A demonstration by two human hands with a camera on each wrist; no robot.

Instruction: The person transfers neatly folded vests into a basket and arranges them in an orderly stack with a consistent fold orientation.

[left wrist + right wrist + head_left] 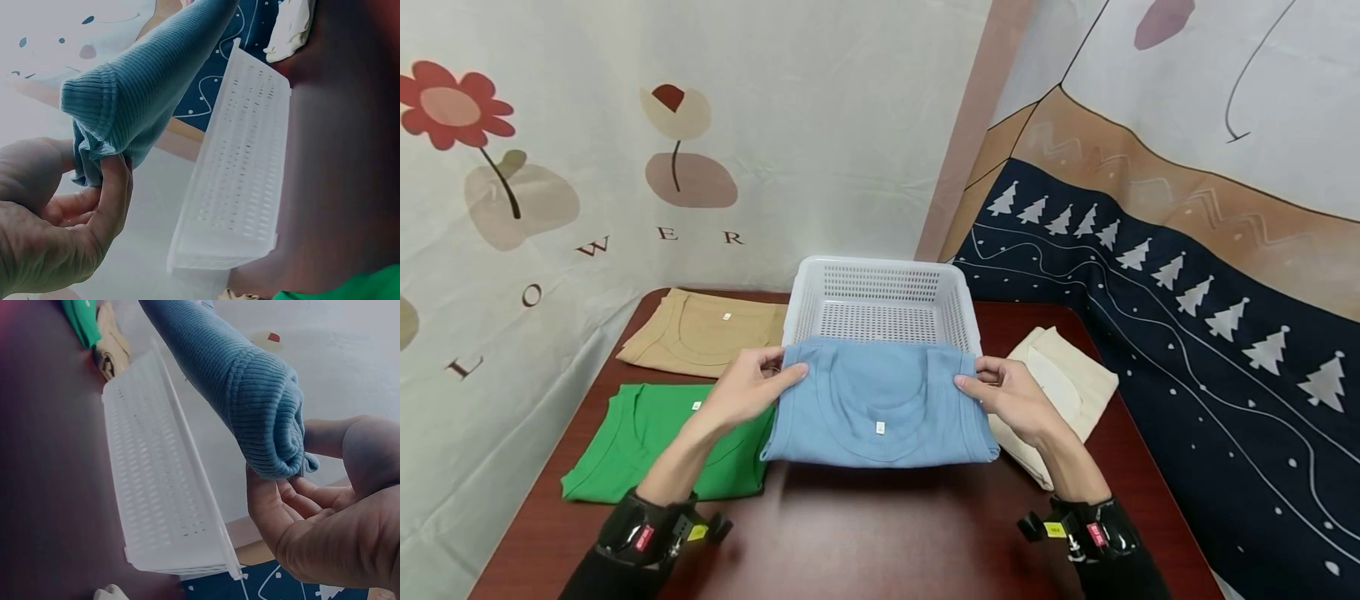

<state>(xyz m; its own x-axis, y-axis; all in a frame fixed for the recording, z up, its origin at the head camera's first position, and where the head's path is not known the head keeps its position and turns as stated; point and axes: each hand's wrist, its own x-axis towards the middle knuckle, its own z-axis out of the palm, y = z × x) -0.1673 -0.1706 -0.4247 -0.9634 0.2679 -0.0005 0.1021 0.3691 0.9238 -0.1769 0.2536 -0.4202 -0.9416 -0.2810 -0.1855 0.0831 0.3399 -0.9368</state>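
Observation:
A folded blue ribbed shirt (880,400) with a small white neck label hangs between both hands, raised above the table at the near side of a white perforated basket (880,279). My left hand (752,387) pinches its left end, thumb on top and fingers beneath. At the other end my right hand (1011,396) pinches the shirt the same way. In the left wrist view the folded side of the blue shirt (144,81) shows between thumb and fingers. The right wrist view shows its rolled edge (269,419) in the right hand's grip.
Left of the basket lie a folded tan shirt (700,329) and, nearer, a folded green shirt (640,442). A folded cream shirt (1067,375) lies at the right, partly behind the right hand. All rest on a dark red table (880,542); printed curtains (820,125) hang behind.

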